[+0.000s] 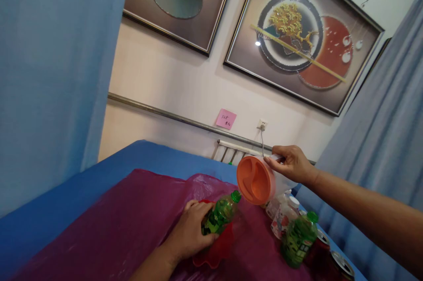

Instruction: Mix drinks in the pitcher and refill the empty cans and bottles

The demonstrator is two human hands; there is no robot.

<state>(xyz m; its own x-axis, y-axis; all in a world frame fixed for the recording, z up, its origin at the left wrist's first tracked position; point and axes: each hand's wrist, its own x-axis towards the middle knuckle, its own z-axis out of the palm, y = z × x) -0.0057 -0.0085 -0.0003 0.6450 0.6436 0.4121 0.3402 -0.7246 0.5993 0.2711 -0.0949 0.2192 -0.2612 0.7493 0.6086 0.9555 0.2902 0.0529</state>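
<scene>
My left hand (187,232) is wrapped round a green plastic bottle (218,215) with a green cap, which leans to the right. Under that bottle lies a red wavy-edged dish (214,256), partly covered by my hand. My right hand (291,165) grips the handle of a pale pitcher; its orange lid (255,180) faces left and toward me. The pitcher is tipped on its side in the air, to the right of the bottle and above the purple plastic sheet (109,219). No liquid shows at the lid.
At the right stand a second green bottle (299,240), a white-capped bottle with a pink-patterned label (284,217) and dark red cans (342,265). The sheet covers a blue surface (158,153). Blue curtains (59,65) hang at both sides; a metal rail (165,114) crosses the wall.
</scene>
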